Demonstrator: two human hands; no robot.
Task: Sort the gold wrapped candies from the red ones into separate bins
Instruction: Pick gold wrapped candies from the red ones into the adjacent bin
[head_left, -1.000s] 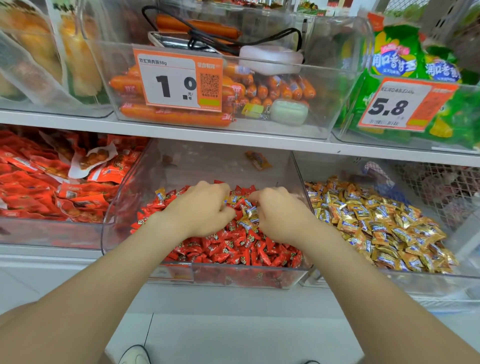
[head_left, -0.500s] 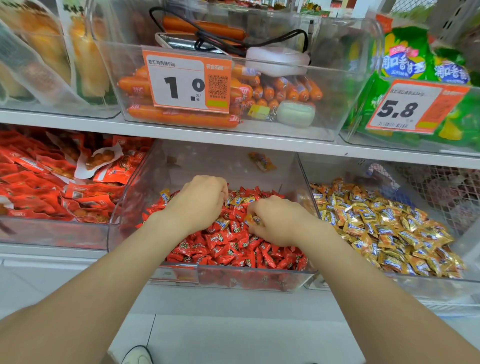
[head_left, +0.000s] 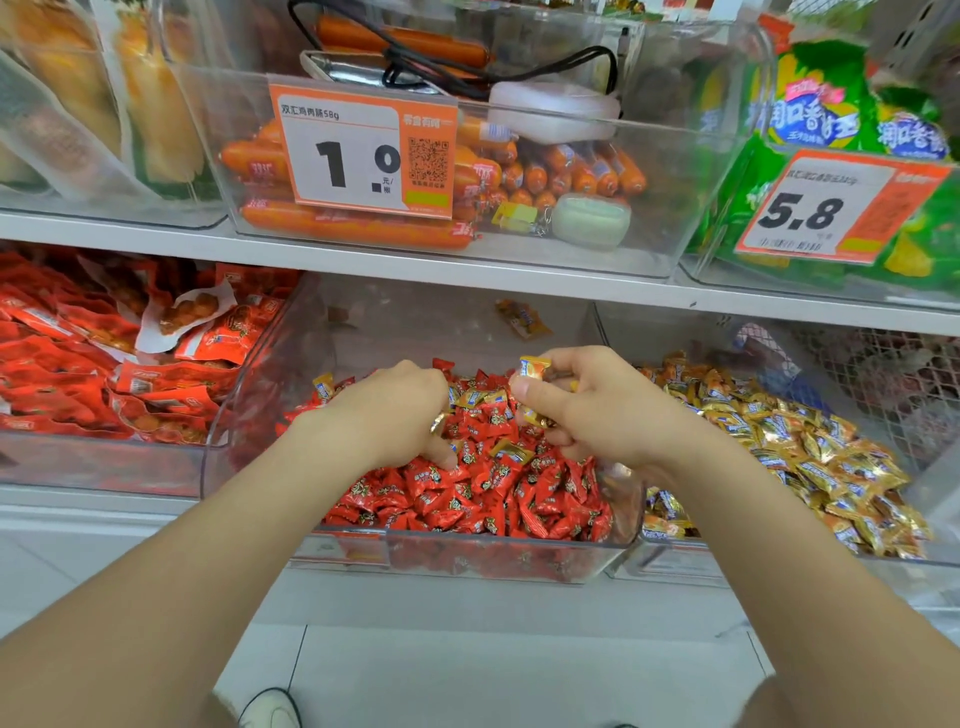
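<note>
Sticking up from right hand (head_left: 597, 410) grip: gold candy (head_left: 532, 368).

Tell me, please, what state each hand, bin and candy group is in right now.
Right hand: above the middle bin, pinching a gold candy.
Left hand: fingers dug into the red candies; grip hidden.
Middle bin: mostly red, with a few gold strays mixed in.
Right bin: holds a pile of gold candies.

white shelf board (head_left: 156, 240) runs full width; clear sausage tub (head_left: 675, 197) on it carries an orange price tag (head_left: 363, 150). pale tiled floor (head_left: 519, 675) below. lighting even.
</note>
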